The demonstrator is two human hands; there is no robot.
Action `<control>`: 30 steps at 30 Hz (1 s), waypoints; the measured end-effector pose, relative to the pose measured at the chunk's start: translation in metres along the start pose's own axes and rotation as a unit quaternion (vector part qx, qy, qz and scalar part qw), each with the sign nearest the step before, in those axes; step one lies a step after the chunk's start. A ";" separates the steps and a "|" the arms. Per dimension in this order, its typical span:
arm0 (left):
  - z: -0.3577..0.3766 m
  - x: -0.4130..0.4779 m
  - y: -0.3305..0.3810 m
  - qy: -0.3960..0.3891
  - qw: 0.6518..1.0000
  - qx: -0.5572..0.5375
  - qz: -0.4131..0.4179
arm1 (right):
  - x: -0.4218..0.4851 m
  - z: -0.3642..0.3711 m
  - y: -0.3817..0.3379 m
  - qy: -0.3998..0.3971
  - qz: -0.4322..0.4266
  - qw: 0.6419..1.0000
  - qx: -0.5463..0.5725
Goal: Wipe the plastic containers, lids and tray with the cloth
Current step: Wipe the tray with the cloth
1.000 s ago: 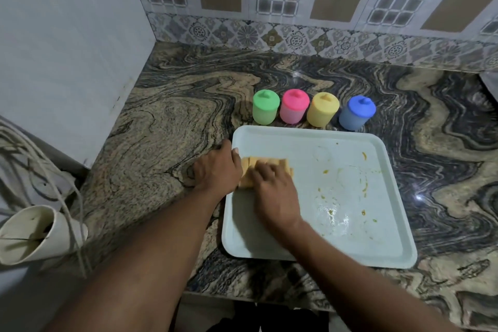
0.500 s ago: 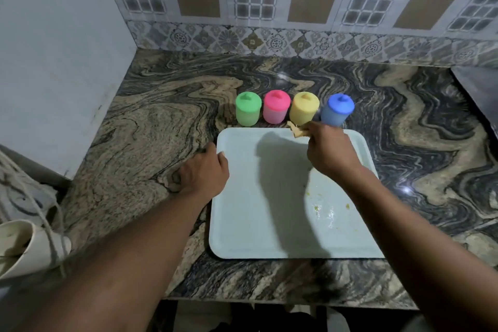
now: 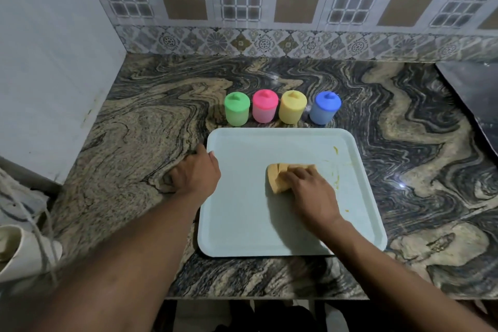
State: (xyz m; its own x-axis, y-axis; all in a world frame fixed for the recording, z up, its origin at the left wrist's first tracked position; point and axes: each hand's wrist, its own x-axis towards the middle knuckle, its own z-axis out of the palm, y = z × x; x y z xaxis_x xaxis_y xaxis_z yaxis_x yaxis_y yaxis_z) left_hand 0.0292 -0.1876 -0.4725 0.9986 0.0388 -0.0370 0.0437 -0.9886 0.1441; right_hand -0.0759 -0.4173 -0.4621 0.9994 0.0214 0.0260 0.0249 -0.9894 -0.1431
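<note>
At the near edge, both forearms reach in over the swirled stone counter (image 3: 140, 159), with a white cup-shaped object (image 3: 24, 250) and its cord off at 8 o'clock. The pale tray (image 3: 242, 224) lies flat on the counter just ahead. The left hand (image 3: 195, 174) sits against the tray's rim at 9 o'clock, fingers bent and the thumb tip touching the rim; whether it really grips the rim cannot be told. The right hand (image 3: 312, 194) is on the tray a little toward 2 o'clock from its middle, fingers curled over the folded orange cloth (image 3: 276, 178) and pressing it flat onto the tray floor. The cloth pokes out from under the fingers toward 10 o'clock, well apart from the left hand. Yellow smears (image 3: 336, 172) mark the tray at 3 o'clock of the cloth. Beyond the tray's far rim, at 12 o'clock, four lidded containers stand upright in a row: green container (image 3: 236, 112), pink container (image 3: 264, 108), yellow container (image 3: 292, 108) and blue container (image 3: 324, 109).
</note>
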 end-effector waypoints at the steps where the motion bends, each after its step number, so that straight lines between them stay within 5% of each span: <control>1: 0.000 0.001 0.001 0.003 1.000 -0.002 -0.002 | -0.020 -0.003 -0.006 0.009 -0.011 1.000 -0.003; 10: 0.007 0.000 -0.004 0.019 0.999 -0.033 -0.031 | -0.103 -0.032 -0.015 -0.122 -0.012 0.986 0.111; 13: 0.003 -0.007 -0.003 0.069 0.998 0.009 -0.004 | -0.071 -0.063 0.019 -0.038 0.099 0.967 0.232; 17: -0.001 -0.022 0.040 0.076 0.983 -0.022 0.166 | 0.006 -0.091 0.053 0.078 0.156 0.965 0.195; 20: 0.016 -0.046 0.084 -0.013 0.978 -0.044 0.203 | 0.056 -0.077 0.057 0.022 0.102 0.986 0.132; 23: 0.031 -0.058 0.091 0.000 0.983 -0.026 0.181 | 0.056 -0.036 0.046 -0.052 0.041 0.996 0.054; 28: 0.038 -0.058 0.088 0.002 0.983 -0.026 0.180 | -0.049 -0.013 0.024 0.016 -0.045 0.999 -0.014; 30: 0.039 -0.061 0.089 0.000 0.984 -0.028 0.173 | -0.101 -0.022 0.014 -0.031 -0.086 0.996 0.022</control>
State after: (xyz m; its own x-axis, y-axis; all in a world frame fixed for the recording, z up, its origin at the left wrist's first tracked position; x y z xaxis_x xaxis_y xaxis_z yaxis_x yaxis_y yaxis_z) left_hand -0.0292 -0.2838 -0.4962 0.9537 -0.2999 0.0234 -0.2983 -0.9329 0.2017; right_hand -0.1771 -0.4364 -0.4453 0.9796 0.2008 -0.0067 0.1961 -0.9629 -0.1853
